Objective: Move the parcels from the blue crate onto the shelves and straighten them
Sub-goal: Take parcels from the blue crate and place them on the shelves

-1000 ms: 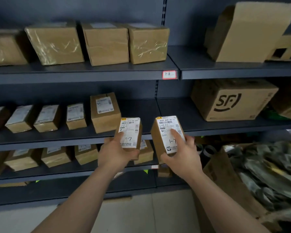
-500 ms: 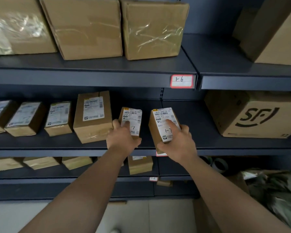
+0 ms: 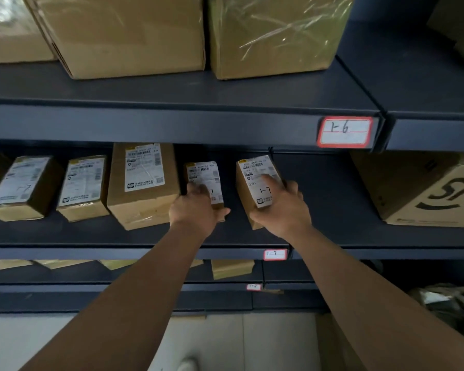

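Observation:
Two small brown parcels with white labels marked 1-7 are over the middle shelf [image 3: 322, 231]. My left hand [image 3: 196, 210] grips the left parcel [image 3: 202, 175] from its near end, just right of a taller labelled box [image 3: 142, 183]. A hand's width to the right, my right hand [image 3: 281, 207] holds the right parcel [image 3: 255, 178], thumb lying across its label. Both parcels lean back, labels facing up; whether they rest on the shelf board is unclear. The blue crate is out of view.
Several small labelled parcels [image 3: 83, 183] line the middle shelf to the left. A large SF box [image 3: 423, 191] stands at its right. Big taped cartons [image 3: 276, 33] fill the shelf tagged 1-6 [image 3: 344, 132] above. Lower shelves hold more parcels.
Both hands have carried their parcels forward from in front of the shelving into the middle shelf, beside the taller box. The view has closed in on the shelves.

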The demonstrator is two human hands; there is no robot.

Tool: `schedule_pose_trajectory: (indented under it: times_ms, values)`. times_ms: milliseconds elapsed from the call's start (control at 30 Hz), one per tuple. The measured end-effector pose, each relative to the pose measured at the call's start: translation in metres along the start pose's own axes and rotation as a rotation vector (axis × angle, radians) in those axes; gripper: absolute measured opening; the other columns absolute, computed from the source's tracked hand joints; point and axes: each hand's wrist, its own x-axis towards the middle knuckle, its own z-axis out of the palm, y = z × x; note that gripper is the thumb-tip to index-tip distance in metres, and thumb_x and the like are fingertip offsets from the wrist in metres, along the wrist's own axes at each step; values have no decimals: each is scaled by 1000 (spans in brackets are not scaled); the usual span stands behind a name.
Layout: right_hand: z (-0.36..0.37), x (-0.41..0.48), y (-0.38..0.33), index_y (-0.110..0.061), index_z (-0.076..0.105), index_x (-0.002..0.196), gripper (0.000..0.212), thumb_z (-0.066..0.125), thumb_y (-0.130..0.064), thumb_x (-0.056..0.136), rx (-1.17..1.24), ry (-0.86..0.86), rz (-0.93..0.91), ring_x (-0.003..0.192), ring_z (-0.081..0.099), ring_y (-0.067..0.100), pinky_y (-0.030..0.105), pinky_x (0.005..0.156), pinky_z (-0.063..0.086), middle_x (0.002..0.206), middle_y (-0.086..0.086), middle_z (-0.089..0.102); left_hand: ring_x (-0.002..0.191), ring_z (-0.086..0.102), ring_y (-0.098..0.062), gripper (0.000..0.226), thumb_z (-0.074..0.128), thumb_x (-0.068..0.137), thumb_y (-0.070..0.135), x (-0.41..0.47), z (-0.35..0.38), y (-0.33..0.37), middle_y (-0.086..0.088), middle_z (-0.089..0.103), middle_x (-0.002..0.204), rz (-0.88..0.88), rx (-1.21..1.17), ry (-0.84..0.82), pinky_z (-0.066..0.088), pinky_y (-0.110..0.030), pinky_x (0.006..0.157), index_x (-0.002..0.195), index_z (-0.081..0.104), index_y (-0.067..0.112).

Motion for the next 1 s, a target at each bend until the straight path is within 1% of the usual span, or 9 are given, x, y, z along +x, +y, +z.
schedule_pose_trajectory:
  times_ms: [233,333,400,500,667,767,833,900,1000]
  values:
    - [6,29,-19,-38,17,146,87,67,-43,75,-6,-23,-51,127,27,31,44,96,40,142,9,23,108,56,-32,86,35,86,71,3,5,-12,-10,27,140,14,-59,34,48,-35,68,148,16,14]
    - [7,29,-23,-35,16,146,88,66,-47,75,-42,-15,-35,136,18,34,48,109,26,150,12,14,110,55,-30,79,38,89,65,-5,0,-18,-6,26,143,42,-79,39,47,-35,68,147,17,15]
    - [7,22,-23,-30,16,147,88,64,-51,76,-79,28,-54,141,8,33,47,114,13,154,12,7,108,57,-30,68,41,92,56,-12,-6,-22,-7,32,140,59,-89,57,46,-35,68,143,24,14]
    - [3,4,-25,-20,21,147,77,56,-46,85,-134,106,-148,143,7,31,43,117,8,156,12,10,101,59,-29,48,40,95,45,-25,-22,-30,-8,48,126,79,-109,119,47,-35,71,131,43,14]
    - [-18,-45,-42,-10,40,140,54,50,-32,92,-101,122,-280,135,32,27,35,111,25,148,11,35,95,58,-26,35,40,95,41,-64,-53,-46,-6,61,103,116,-134,251,44,-32,69,111,58,15]
    - [-35,-80,-58,-11,54,122,36,49,-29,91,-64,119,-337,115,52,24,32,87,45,128,5,54,91,60,-23,35,39,96,41,-102,-77,-57,-4,63,100,116,-159,318,43,-30,65,114,56,16]
    - [-48,-104,-72,-12,57,111,27,48,-28,91,-52,124,-386,102,57,22,30,74,47,112,2,60,89,60,-22,36,39,96,43,-130,-94,-67,-2,64,99,112,-192,351,42,-29,64,115,57,17]
    - [-62,-125,-90,-14,57,118,31,48,-28,92,-52,136,-459,106,56,20,30,78,48,117,1,61,93,60,-21,39,41,95,44,-154,-110,-83,-1,64,104,111,-224,394,47,-30,67,119,58,19]
    - [-86,-149,-125,-16,50,132,41,47,-31,94,-40,163,-543,123,47,16,30,96,44,136,-1,52,95,61,-20,39,43,94,45,-182,-139,-112,0,65,107,78,-250,456,50,-32,72,119,61,21]
